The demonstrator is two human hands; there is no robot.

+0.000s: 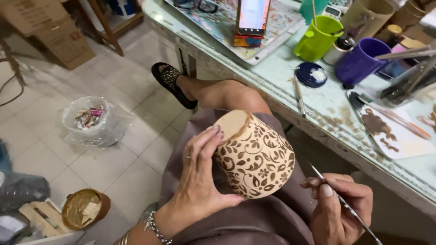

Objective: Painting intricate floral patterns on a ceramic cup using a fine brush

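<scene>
Your left hand (200, 181) cups the tan cylindrical pot (254, 154), which rests on your lap tilted with its base toward the table (272, 77); the fingers are curled and pressed against the pot's left wall, the thumb running under its lower edge. The pot, covered in a brown leaf-and-flower pattern, sits just right of that hand and touches it along the palm. Your right hand (338, 204) lies just right of the pot, below its lower right edge, not touching it; its fingers are pinched together on a thin brush (345, 206), the brush tip pointing up toward the pot's side and stopping just short of it. Beyond the pot, on the table, stand a green mug (318, 38), a purple mug (359, 61) and a paint-smeared palette (395, 134)
</scene>
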